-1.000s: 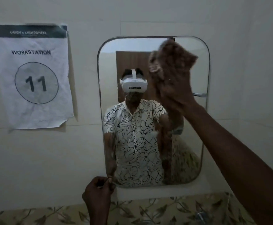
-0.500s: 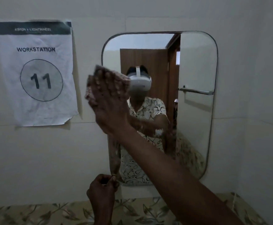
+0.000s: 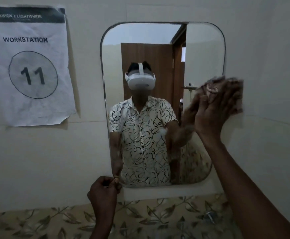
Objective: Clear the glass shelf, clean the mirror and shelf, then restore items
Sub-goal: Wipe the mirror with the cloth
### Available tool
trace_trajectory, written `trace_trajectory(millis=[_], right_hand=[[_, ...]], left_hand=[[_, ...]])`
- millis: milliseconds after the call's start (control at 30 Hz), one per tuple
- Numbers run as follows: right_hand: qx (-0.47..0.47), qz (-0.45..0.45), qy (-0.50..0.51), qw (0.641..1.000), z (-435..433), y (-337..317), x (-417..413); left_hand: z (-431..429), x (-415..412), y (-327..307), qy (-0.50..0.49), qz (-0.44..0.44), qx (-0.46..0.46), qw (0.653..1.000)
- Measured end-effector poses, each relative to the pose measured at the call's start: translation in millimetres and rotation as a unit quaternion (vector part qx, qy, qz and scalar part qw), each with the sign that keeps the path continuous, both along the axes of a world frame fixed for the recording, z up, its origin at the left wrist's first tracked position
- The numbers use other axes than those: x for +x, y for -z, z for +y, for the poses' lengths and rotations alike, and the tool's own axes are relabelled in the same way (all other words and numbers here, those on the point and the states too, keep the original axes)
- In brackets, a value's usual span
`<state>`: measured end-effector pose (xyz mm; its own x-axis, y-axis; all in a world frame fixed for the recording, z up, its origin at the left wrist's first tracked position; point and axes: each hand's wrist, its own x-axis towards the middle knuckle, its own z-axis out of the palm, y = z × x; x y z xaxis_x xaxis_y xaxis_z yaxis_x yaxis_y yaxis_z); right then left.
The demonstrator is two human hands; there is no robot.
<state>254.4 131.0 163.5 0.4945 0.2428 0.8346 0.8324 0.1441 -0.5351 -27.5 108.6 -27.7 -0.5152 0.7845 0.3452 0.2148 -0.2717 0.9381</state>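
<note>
The wall [image 3: 158, 9] filled most of the frame. The mirror [image 3: 201, 62] hung in the middle of it, with a paper sign [image 3: 27, 66] marked "WORKSTATION 11" at the upper left. A leaf-patterned strip [image 3: 37, 219] ran along the bottom. The glass shelf could not be seen.

To wipe well, the cloth should stay flat on the glass and go right up to the rounded edge and corners, in rows that overlap, so that no streaks are left. That is a guess from this view.

The right hand [image 3: 214, 109] was raised at the middle right of the frame, arm reaching up from the lower right, flat fingers [image 3: 230, 94] pressing a brownish cloth [image 3: 209, 88] on the mirror's right edge. The left hand [image 3: 104, 188] was curled at the mirror's lower left corner, seeming to pinch it, well apart from the right hand.
</note>
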Motion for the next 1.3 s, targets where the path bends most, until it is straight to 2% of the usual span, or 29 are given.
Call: trace_trajectory(millis=[67,133,200,267,400,467,533,600,700,767,833,933,1000,1033,1100,1200,1300], right_hand=[[-0.002,0.08,0.019,0.997,0,9,-19],[0.018,0.048,0.008,0.999,3,16,-59],[0.03,-0.062,-0.019,0.997,9,20,-110],[0.037,-0.183,-0.067,0.98,17,19,-160],[0.027,-0.412,-0.12,0.903,26,30,-223],[0.017,-0.479,-0.125,0.869,24,46,-216],[0.008,-0.499,-0.131,0.857,21,59,-189],[-0.009,-0.47,-0.124,0.874,17,68,-150],[-0.039,-0.34,-0.087,0.935,9,72,-77],[-0.044,-0.227,-0.072,0.97,2,80,-31],[-0.039,-0.074,-0.058,0.995,-5,91,-6],[-0.021,0.125,-0.014,0.992,0,99,-33],[-0.019,0.136,-0.02,0.99,3,100,-81],[-0.019,0.096,-0.037,0.995,5,101,-108],[-0.022,-0.055,-0.074,0.996,12,110,-161],[-0.023,-0.292,-0.128,0.947,20,124,-220],[-0.017,-0.41,-0.138,0.902,21,138,-222]], left_hand=[[2,-2,2,-0.003,0.002,-0.001,1.0],[5,-3,4,-0.006,0.009,-0.002,1.0],[6,-4,5,-0.005,0.012,-0.003,1.0],[6,-3,6,-0.005,0.011,0.002,1.0],[4,-1,4,-0.008,0.009,-0.006,1.0],[5,-2,4,-0.003,0.011,-0.006,1.0],[4,-2,4,-0.002,0.007,-0.004,1.0],[4,-2,4,0.004,-0.005,0.002,1.0],[3,0,4,0.013,-0.024,0.014,1.0],[2,0,4,0.011,-0.018,0.017,1.0],[2,0,4,0.008,-0.012,0.017,1.0],[5,-2,5,0.007,-0.009,0.01,1.0],[5,-4,5,0.013,-0.006,0.005,1.0],[5,-4,5,0.012,-0.002,0.004,1.0],[4,-5,4,0.006,0.008,0.001,1.0],[2,-5,2,-0.008,0.035,0.004,0.999],[-1,-4,0,-0.02,0.056,0.003,0.998]])
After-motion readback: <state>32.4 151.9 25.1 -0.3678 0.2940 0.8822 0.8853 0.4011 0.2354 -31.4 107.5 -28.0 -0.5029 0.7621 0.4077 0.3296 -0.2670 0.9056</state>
